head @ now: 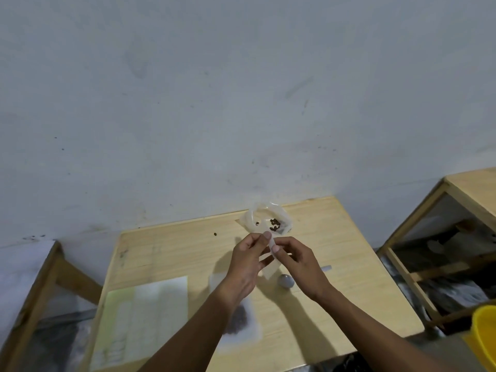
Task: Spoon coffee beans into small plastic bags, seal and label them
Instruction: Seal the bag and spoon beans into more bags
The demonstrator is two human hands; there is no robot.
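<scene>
Above the middle of the wooden table (166, 253), my left hand (248, 261) and my right hand (298, 261) pinch a small clear plastic bag (271, 267) at its top edge between thumbs and fingers. Behind the hands, near the wall, lies an open plastic bag with a few coffee beans (273, 221) in it. A metal spoon (286, 280) lies on the table under my right hand. A filled bag of coffee beans (241, 320) lies by my left forearm. One loose bean (215, 234) sits at the back.
A pale green and white label sheet (139, 318) lies at the table's front left. Wooden racks stand to the left (40, 291) and right (434, 237). A yellow bucket (485, 336) is at the lower right edge.
</scene>
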